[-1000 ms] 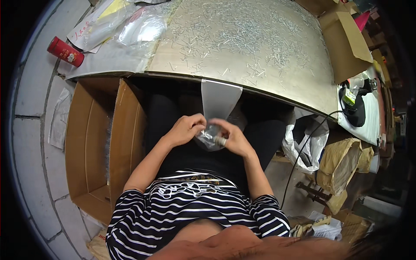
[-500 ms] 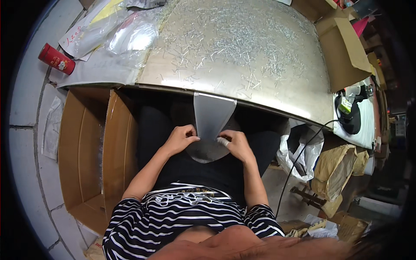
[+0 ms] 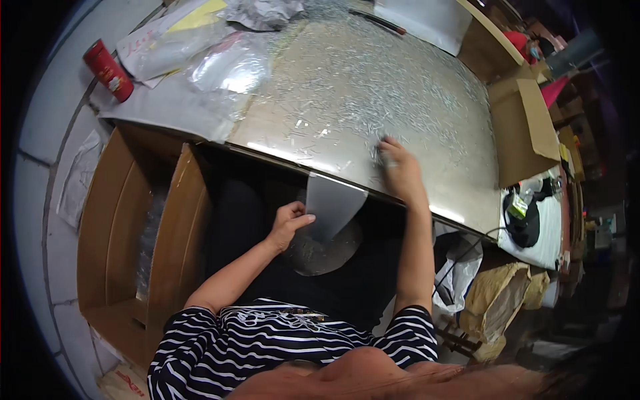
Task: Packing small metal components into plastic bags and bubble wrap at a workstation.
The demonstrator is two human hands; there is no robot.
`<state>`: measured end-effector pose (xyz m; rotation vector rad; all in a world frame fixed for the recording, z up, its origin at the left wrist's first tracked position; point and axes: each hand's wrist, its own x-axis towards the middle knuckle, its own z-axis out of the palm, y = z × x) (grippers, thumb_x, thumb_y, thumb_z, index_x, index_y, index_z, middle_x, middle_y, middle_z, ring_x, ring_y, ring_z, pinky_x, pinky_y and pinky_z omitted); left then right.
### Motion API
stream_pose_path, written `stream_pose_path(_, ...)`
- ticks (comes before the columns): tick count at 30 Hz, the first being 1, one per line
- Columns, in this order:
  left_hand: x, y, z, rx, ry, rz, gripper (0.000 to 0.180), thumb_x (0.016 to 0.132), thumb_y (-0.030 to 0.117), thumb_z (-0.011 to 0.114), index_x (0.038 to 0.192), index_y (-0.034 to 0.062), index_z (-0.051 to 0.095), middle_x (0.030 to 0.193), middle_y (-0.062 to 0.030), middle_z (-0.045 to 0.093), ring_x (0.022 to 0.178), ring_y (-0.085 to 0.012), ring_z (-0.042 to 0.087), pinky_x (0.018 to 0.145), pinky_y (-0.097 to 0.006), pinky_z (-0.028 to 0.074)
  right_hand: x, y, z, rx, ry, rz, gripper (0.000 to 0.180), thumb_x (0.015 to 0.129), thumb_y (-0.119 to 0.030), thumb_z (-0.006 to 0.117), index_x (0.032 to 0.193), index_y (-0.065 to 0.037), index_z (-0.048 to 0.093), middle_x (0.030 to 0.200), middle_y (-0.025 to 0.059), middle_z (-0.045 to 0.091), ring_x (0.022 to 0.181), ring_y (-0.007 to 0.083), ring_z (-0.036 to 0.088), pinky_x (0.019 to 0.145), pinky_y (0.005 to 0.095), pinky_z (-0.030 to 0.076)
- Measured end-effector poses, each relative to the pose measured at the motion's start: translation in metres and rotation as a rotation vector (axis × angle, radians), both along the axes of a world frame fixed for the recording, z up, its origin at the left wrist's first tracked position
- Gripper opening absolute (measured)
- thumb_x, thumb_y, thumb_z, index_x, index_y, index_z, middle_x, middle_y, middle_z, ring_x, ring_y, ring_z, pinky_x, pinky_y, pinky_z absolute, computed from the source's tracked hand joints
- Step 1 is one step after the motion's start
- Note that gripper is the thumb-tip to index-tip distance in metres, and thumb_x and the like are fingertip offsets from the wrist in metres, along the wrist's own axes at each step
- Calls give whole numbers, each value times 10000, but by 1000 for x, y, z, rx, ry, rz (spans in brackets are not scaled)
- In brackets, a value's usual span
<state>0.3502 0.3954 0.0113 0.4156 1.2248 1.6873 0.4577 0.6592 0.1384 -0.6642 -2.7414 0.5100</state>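
Many small metal pieces [image 3: 373, 100] are left loose on the metal tabletop [image 3: 460, 190]; clear plastic material [image 3: 152, 233] is already placed inside the cardboard box [image 3: 190, 227].
The right hand [image 3: 403, 175] is held over the tabletop's front part, blurred, so its grasp cannot be told; by the left hand [image 3: 287, 225], thumb and fingers are brought together at the translucent sheet's [image 3: 335, 203] edge, but whether anything is pinched cannot be told.
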Motion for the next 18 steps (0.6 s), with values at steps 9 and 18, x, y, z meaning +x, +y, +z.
stream_pose_path(9, 28, -9, 17, 85, -594, -61, 589, 972, 498, 490, 1145, -51, 614, 1013, -116, 691, 961, -224, 661, 842, -315, 526, -35, -83, -19, 137, 70, -88, 479, 902, -135, 556, 1346, 21, 465, 1469, 243, 373, 1371, 389, 348, 1131, 450, 289)
stream_pose_path(18, -4, -23, -66, 10, -751, -418, 814, 939, 686, 295, 1099, -28, 651, 971, -178, 695, 927, -271, 682, 894, -389, 524, 52, -138, 21, -343, 420, -76, 297, 850, 79, 573, 1139, 29, 618, 1202, 167, 637, 1154, 266, 596, 989, 314, 428)
